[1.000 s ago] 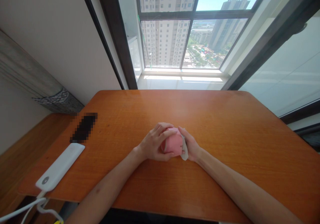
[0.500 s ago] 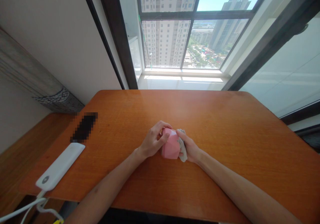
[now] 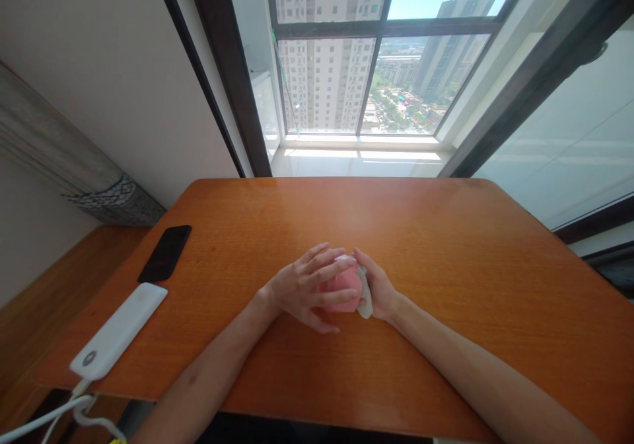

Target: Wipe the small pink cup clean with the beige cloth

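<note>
A small pink faceted object (image 3: 349, 281) is held above or at the middle of the wooden table; its kind is not clear. My left hand (image 3: 303, 287) lies over its left and front faces, fingers stretched out and spread, covering much of it. On the other side my right hand (image 3: 381, 290) is closed around a whitish cloth (image 3: 366, 300) pressed against the object's right face. Some of the right fingers are hidden behind the cloth and the object.
The brown wooden table (image 3: 446, 246) reaches to a window ledge (image 3: 347, 164). At the left lie a black phone (image 3: 165, 254) and a white power bank (image 3: 119, 330) with white cables (image 3: 49, 409) running off the edge. A grey curtain (image 3: 74, 143) hangs behind them.
My left hand has turned and spread its fingers across the pink object's front, where before it gripped the object's left side. The right hand has hardly moved with the cloth.
</note>
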